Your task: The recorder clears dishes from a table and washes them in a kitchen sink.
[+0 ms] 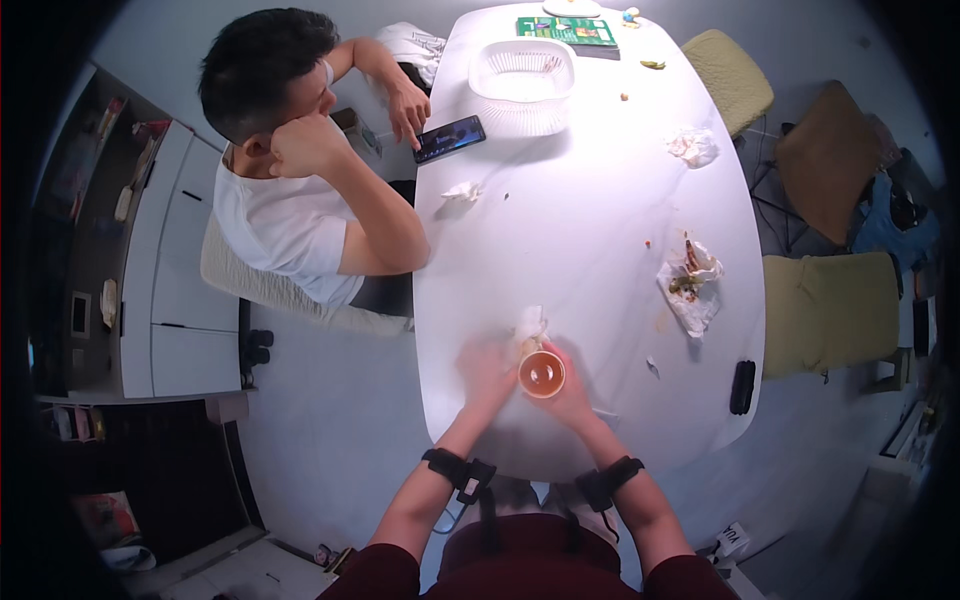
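Note:
A paper cup of amber liquid sits in the grasp of my right hand, whose fingers curl around its right side. Close to the cup's left side is my left hand, blurred by motion. Whether it touches the cup or has its fingers closed cannot be made out. Just beyond the cup, a crumpled, stained tissue lies on the white marbled table, partly hidden by the cup and my right fingers. Both my forearms wear black straps.
At the left edge a seated person touches a smartphone. Farther back stand a white slotted basket and a green book. Food scraps on tissue, another crumpled tissue and a black case lie to the right.

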Tool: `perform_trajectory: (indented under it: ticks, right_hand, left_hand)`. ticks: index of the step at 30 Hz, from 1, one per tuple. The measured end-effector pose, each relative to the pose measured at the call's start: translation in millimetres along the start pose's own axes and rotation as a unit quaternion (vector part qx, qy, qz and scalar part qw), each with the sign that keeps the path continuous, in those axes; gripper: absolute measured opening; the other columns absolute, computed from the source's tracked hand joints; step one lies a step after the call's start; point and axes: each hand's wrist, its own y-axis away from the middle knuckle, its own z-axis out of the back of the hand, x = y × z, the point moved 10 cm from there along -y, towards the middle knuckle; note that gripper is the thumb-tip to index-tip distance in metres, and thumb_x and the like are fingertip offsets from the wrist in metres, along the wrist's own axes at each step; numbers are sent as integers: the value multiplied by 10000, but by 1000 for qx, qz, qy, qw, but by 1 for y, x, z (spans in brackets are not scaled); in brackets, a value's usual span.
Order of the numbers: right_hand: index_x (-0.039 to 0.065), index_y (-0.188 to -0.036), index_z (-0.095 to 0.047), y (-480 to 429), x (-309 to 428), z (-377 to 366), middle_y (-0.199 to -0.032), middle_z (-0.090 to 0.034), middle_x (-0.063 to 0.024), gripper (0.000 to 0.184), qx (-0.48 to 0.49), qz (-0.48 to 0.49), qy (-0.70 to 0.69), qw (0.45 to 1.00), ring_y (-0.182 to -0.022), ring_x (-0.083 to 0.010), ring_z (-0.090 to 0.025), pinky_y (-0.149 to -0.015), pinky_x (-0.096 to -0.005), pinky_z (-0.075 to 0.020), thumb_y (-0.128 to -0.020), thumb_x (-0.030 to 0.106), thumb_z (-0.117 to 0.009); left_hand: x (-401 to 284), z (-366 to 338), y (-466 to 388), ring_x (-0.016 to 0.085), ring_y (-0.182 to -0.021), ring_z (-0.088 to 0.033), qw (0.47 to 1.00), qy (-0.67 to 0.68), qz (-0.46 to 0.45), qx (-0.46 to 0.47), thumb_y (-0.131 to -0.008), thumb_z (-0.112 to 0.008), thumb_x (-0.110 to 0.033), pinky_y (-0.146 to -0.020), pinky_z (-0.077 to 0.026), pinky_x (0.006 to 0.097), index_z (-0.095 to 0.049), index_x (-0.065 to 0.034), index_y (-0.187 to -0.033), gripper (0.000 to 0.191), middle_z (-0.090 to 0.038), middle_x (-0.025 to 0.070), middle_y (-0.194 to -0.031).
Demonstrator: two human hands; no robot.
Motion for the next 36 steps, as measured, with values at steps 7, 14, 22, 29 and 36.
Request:
perform_trajectory:
  ticks: [7, 14, 22, 29, 36]
  right_hand:
    - [61, -1165, -394, -6, -5, 1, -1150, -474, -111, 658, 4, 34, 9, 999, -1105, -270, -460, -875, -333, -410, -606, 106, -739]
    - [65, -1145, -408, -6, -3, 0, -1153, -471, -119, 630, 29, 52, -1, 998, -1126, -288, -440, -893, -347, -397, -607, 102, -734]
    - [39, -1148, -381, 8, 10, 11, -1185, -445, -130, 646, 84, 82, -31, 993, -1082, -216, -471, -896, -316, -391, -609, 47, -737]
    - [39, -1150, -380, 25, 62, 9, -1156, -467, -122, 655, 171, 98, -30, 980, -1052, -205, -488, -883, -312, -401, -600, 24, -735]
    - [62, -1149, -401, 69, 120, -48, -1142, -476, -108, 632, 295, 124, -15, 947, -1060, -250, -481, -869, -331, -404, -607, 82, -726]
  left_hand:
    - [-5, 12, -11, 276, -938, -460, 1000, -27, 12, 9, -622, -626, -101, -800, -355, 389, -521, -65, -758, 175, -490, 104, -976]
    - [3, 11, 0, 284, -831, -494, 999, -13, 46, -9, -628, -608, -98, -691, -412, 377, -466, -51, -729, 180, -507, 114, -857]
    - [0, 25, 31, 263, -529, -501, 982, 138, 104, -78, -678, -581, -84, -501, -405, 343, -392, -38, -774, 217, -493, 117, -635]
    - [43, 25, 102, 63, -575, -443, 916, 302, 238, -115, -711, -603, -29, -513, -372, 213, -347, -75, -748, 263, -437, -18, -659]
    - [87, 57, 237, 93, -669, -507, 840, 386, 311, -219, -736, -613, -22, -574, -425, 224, -336, -82, -763, 284, -485, 19, -716]
